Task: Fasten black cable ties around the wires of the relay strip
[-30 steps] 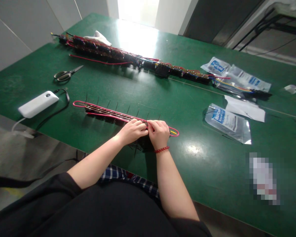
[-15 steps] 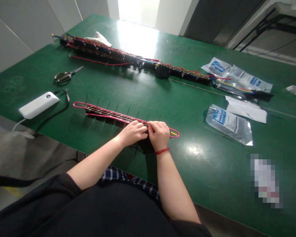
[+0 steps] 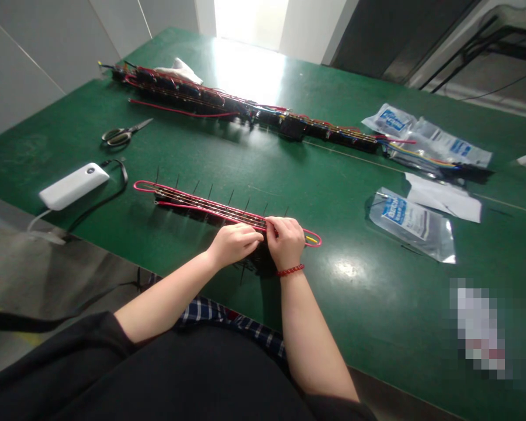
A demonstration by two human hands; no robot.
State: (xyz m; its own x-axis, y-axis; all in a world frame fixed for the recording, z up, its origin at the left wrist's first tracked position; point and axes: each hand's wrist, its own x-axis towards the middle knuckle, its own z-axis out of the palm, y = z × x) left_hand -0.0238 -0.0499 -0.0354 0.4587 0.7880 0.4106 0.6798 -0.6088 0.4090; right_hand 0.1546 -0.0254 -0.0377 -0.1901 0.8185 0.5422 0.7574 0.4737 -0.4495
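Observation:
A long black and red wire bundle (image 3: 206,206) lies on the green table before me. Red wire loops stick out at both its ends, and thin black cable ties stand out along its far side. My right hand (image 3: 286,238) is closed on the bundle near its right end, fingers bent over the top. Just to its left, my left hand (image 3: 233,242) is at the bundle's near edge. Its fingers are curled together and their tips are turned away, so what they pinch, if anything, is hidden. More black tie ends show below the hands.
A longer wire assembly (image 3: 245,111) stretches across the back of the table (image 3: 333,316). Scissors (image 3: 125,134) and a white power bank (image 3: 74,186) with a cable are at left. Clear plastic bags (image 3: 414,225) and white paper (image 3: 445,197) lie at right. A white cloth (image 3: 182,70) sits behind.
My left hand has drawn slightly back toward me, off the top of the bundle. My right hand keeps its hold. The whole view has shifted a little.

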